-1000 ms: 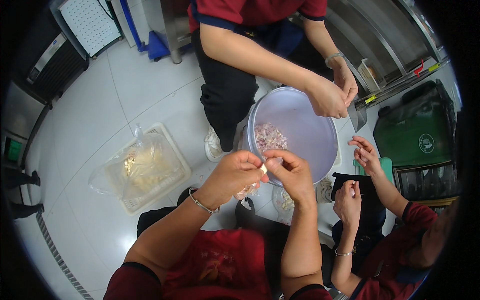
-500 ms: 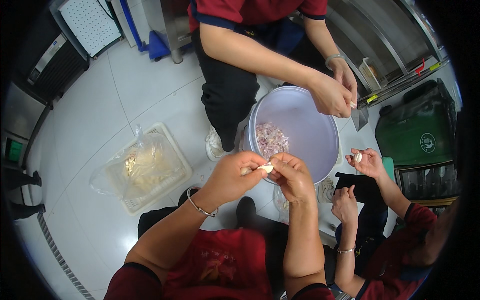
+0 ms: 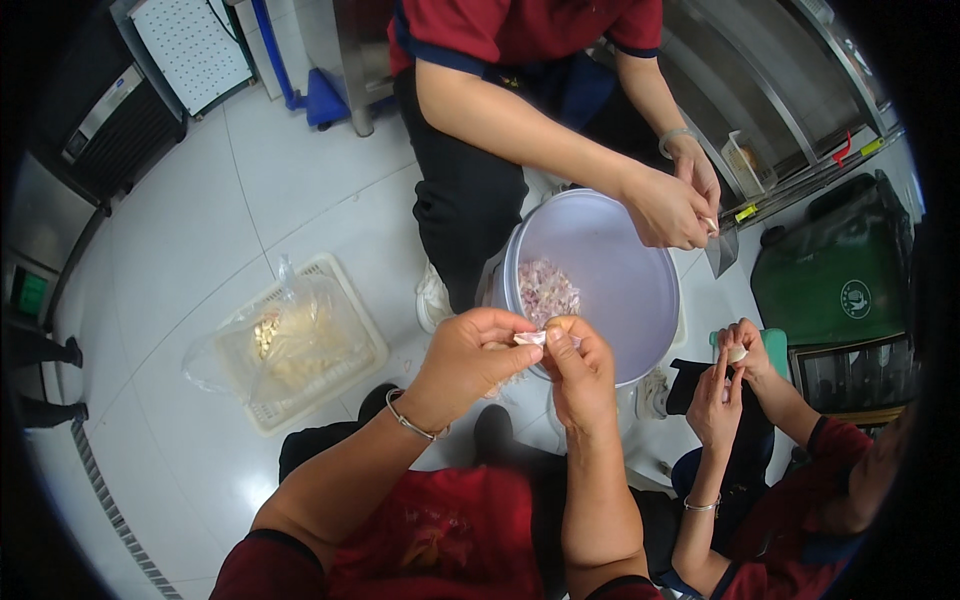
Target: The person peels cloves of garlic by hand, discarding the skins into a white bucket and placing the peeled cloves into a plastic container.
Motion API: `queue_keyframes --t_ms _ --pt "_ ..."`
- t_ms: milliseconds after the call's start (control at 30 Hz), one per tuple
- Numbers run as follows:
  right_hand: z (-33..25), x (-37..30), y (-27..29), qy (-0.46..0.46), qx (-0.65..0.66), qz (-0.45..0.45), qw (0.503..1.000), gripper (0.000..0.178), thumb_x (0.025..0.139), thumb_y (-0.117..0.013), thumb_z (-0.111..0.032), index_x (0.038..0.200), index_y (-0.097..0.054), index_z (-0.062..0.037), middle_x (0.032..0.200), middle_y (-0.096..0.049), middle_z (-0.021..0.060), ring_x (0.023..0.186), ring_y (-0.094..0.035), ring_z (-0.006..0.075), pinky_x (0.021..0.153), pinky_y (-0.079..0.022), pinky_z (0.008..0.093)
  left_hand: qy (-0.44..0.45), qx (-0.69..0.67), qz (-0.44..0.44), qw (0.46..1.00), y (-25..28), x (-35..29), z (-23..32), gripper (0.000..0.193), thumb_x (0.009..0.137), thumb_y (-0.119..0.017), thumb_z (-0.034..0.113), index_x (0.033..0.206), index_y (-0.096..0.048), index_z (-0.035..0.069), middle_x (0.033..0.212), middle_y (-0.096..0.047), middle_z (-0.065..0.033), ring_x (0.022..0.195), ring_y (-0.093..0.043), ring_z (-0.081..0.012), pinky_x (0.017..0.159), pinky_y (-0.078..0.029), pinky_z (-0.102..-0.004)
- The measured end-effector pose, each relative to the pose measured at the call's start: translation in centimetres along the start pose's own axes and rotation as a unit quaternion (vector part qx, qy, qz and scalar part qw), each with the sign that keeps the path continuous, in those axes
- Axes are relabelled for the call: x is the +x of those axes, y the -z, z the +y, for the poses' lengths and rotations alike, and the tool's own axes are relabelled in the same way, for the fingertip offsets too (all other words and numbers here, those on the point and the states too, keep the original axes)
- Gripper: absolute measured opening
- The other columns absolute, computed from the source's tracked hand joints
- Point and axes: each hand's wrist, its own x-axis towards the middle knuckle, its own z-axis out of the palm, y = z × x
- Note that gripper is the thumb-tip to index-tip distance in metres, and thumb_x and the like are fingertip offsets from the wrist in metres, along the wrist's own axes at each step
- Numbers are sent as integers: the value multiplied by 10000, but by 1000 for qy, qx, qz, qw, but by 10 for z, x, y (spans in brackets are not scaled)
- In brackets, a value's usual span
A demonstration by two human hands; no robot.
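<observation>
A garlic clove [image 3: 529,338] with pinkish-white skin is pinched between my two hands, just in front of the near rim of a pale lilac bucket [image 3: 625,270]. My left hand [image 3: 468,352] grips the clove's left side with thumb and fingertips. My right hand [image 3: 580,378] is closed at its other end, thumb and forefinger on the skin. What the curled fingers of either hand may hold in the palm is hidden. Inside the bucket, pinkish garlic skins [image 3: 547,288] lie heaped against the left wall.
To the left on the tiled floor, a white basket [image 3: 360,306] carries a clear bag of pale cloves [image 3: 300,350]. One person opposite and another at right each hold a clove [image 3: 737,354]. A green bin [image 3: 825,265] and steel shelving [image 3: 770,100] stand at right.
The clove between my fingers showed a smooth pale side before and shows pinkish skin now. The person at right has brought both hands together around a clove. The view has shifted slightly.
</observation>
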Motion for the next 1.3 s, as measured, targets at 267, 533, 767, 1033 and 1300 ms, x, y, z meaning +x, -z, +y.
queue_keyframes --t_ms 267,533,767,1033,1300 --pt "-1 8 7 -105 257 -11 961 143 933 -528 -186 904 -540 -47 760 -546 29 672 -511 99 615 -444 247 -76 88 -12 993 1 0 -8 277 802 -676 39 1061 -591 -8 884 -653 -64 636 -530 -15 468 -378 -160" --pt "4 30 44 118 -283 185 934 105 884 -599 -132 923 -598 -34 774 -570 24 666 -508 87 602 -422 222 40 -18 -40 998 6 -7 6 252 826 -641 36 1065 -571 -1 916 -653 -98 660 -563 -73 534 -445 -184" --pt "14 37 89 69 -404 272 871 129 855 -627 -109 956 -628 -29 700 -585 49 603 -527 118 595 -438 256 34 -21 2 999 6 2 -12 226 822 -644 47 1031 -582 -11 855 -646 -88 701 -587 -96 570 -471 -218" --pt "15 38 124 98 -548 251 792 235 897 -557 -236 939 -664 -32 791 -638 102 707 -585 163 677 -465 315 48 -53 40 997 -3 4 -13 222 833 -643 68 1027 -599 -29 835 -643 -92 688 -605 -122 600 -492 -234" --pt "11 15 8 -105 -113 -38 987 479 949 -437 -448 1101 -572 -15 848 -609 54 655 -538 102 496 -378 207 0 -22 9 1000 6 -7 4 267 849 -623 76 1087 -568 -32 874 -654 -93 724 -627 -113 574 -488 -220"
